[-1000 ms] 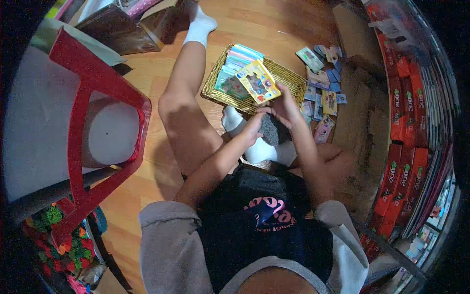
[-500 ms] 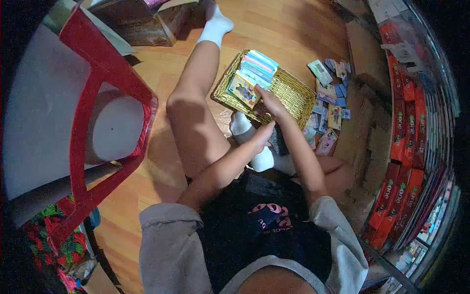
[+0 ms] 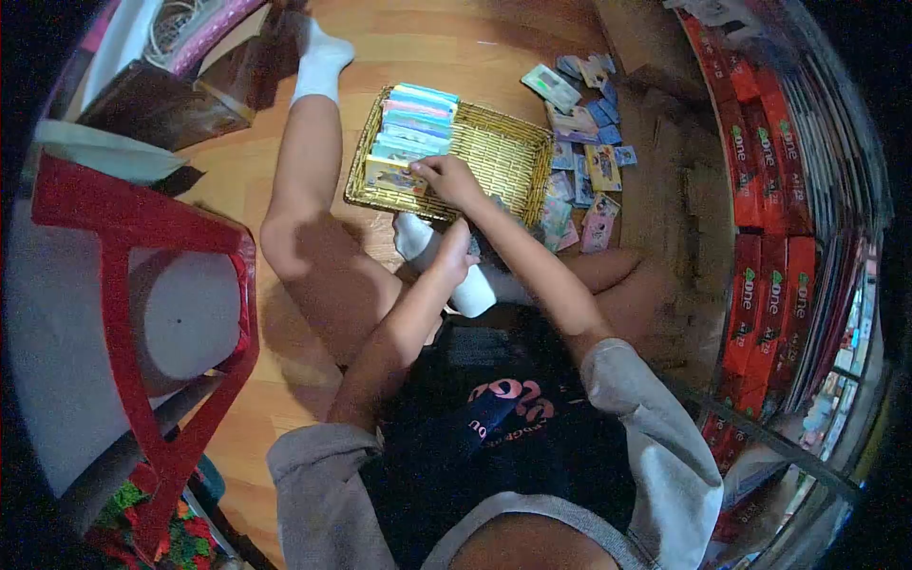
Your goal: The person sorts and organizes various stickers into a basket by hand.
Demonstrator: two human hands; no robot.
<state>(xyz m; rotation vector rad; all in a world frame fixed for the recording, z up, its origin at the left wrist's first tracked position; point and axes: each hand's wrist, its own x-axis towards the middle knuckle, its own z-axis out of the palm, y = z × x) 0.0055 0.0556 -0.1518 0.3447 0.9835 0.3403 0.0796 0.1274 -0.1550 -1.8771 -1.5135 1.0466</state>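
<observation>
A golden woven basket (image 3: 513, 190) lies on the floor between my legs, and a row of colourful packets (image 3: 416, 123) fills its left part. My right hand (image 3: 446, 180) reaches over the basket's near side, thumb and fingertips on the yellow packet (image 3: 388, 174) at the front of the row. Just below the basket's near rim is my left hand (image 3: 456, 255), beside my white-socked foot (image 3: 413, 237). Its fingers are partly hidden, and whether it holds anything does not show.
Loose packets (image 3: 602, 166) are scattered on the floor right of the basket. Stacked red boxes (image 3: 746, 294) line the right side. A red chair (image 3: 119, 313) stands at the left, with an open cardboard box (image 3: 171, 109) beyond it.
The view has shifted, so the basket and legs appear further left. My right hand still touches the front packet, which now looks more upright. My left hand stays near the basket's near rim.
</observation>
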